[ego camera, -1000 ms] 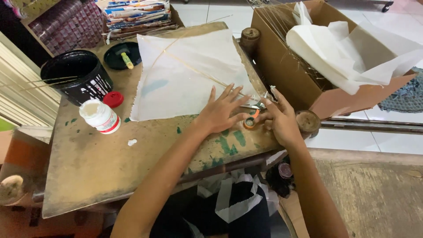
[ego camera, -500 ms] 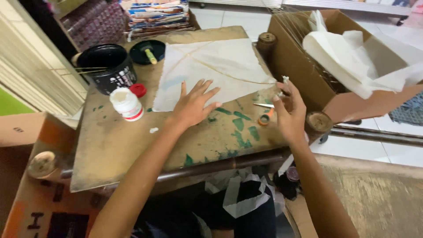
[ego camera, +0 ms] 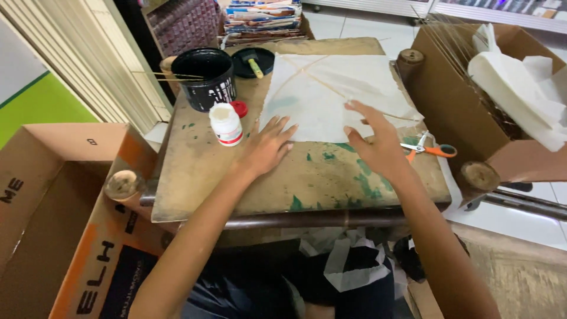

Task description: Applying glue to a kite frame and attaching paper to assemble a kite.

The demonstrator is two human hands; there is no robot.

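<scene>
At the far left, an open cardboard box (ego camera: 53,195) is being shown beside the worn, green-stained wooden table (ego camera: 236,189). Near the table's back edge, a black pot (ego camera: 207,77) with thin sticks laid across it is being flanked by a small white bottle (ego camera: 225,124) and its red cap (ego camera: 239,108). The left hand (ego camera: 269,147) is being laid flat on the wood, fingers spread, its fingertips just being brought against the near left edge of the white paper sheet (ego camera: 336,94). The sheet, thin and faintly translucent, is being crossed by slender sticks and is lying beyond both hands, toward the table's far side. The right hand (ego camera: 375,142) is being held open over the sheet's near right edge, fingers spread and slightly lifted, so it is judged the nearer one. Just right of it, orange-handled scissors (ego camera: 428,147) are being left on the table, with a paper-filled brown carton (ego camera: 472,88) beyond.
</scene>
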